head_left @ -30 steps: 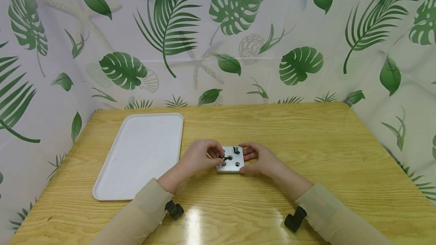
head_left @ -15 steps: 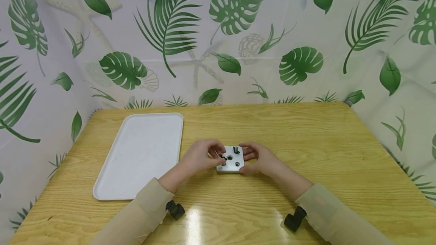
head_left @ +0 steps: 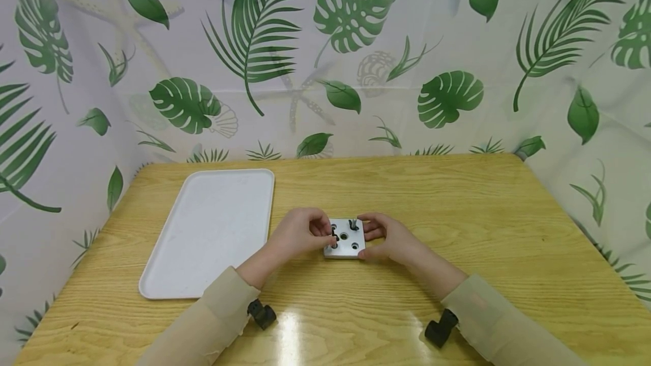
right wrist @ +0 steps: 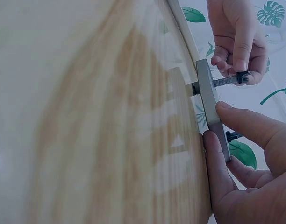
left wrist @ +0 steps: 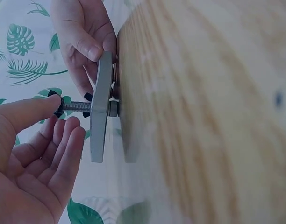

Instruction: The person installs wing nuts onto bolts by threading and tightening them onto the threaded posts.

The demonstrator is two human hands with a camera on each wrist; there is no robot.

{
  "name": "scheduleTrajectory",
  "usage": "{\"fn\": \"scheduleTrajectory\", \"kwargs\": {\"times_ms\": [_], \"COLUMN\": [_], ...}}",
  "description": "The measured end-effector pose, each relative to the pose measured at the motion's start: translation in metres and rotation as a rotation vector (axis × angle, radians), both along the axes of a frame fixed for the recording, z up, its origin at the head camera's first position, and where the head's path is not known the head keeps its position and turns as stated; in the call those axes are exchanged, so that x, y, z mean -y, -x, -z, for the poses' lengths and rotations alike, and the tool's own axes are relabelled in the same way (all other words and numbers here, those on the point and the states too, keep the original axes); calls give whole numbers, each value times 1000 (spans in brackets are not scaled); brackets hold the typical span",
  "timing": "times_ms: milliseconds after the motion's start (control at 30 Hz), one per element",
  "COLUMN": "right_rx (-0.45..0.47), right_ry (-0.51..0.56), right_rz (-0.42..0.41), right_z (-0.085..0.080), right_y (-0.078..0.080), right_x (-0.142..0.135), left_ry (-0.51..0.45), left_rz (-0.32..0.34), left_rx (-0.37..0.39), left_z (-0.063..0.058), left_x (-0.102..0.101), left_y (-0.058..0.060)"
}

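Note:
A square silvery metal plate (head_left: 344, 249) with several holes lies low over the table between the two hands. My left hand (head_left: 299, 232) pinches a black wing nut (left wrist: 58, 103) at the upper end of a threaded bolt (left wrist: 77, 106). That bolt stands through the plate's near left corner, and its head (left wrist: 113, 108) shows beneath. With thumb and fingers, my right hand (head_left: 390, 238) grips the plate's right edge. At the far right corner, a second bolt carries another black wing nut (head_left: 353, 225), down close to the plate.
A white tray (head_left: 205, 236) lies on the wooden table (head_left: 458, 208) to the left of the hands. Behind the table hangs a leaf-patterned cloth (head_left: 386, 106). Black wrist cameras (head_left: 261, 314) sit at both sleeves.
The wing nut at the near left bolt has turned between my left fingers, which have shifted slightly. The right hand and plate stay in place.

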State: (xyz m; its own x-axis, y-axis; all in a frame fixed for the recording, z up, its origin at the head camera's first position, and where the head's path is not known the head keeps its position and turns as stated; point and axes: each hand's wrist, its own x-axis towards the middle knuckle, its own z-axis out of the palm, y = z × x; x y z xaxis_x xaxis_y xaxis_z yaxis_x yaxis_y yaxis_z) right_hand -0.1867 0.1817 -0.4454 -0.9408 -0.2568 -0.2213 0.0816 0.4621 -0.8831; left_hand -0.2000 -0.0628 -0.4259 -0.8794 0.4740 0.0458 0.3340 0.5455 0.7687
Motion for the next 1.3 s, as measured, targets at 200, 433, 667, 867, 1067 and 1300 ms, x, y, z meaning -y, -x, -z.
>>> {"fn": "scheduleTrajectory", "kwargs": {"times_ms": [200, 433, 667, 867, 1067, 1300], "right_rx": [-14, -11, -8, 2, 17, 21], "right_ry": [9, 6, -3, 1, -1, -13], "right_rz": [-11, -7, -3, -1, 6, 1], "right_z": [-1, 1, 2, 1, 1, 0], "right_y": [-2, 0, 1, 0, 1, 2], "right_x": [0, 0, 0, 0, 1, 2], "left_ry": [-31, -79, -116, -138, -191, -173], "left_rz": [39, 75, 126, 110, 45, 3], "left_rx": [2, 51, 77, 107, 176, 200], "left_z": [2, 5, 8, 8, 8, 10], "left_x": [1, 2, 7, 8, 9, 5], "left_y": [1, 3, 8, 8, 7, 8]}}
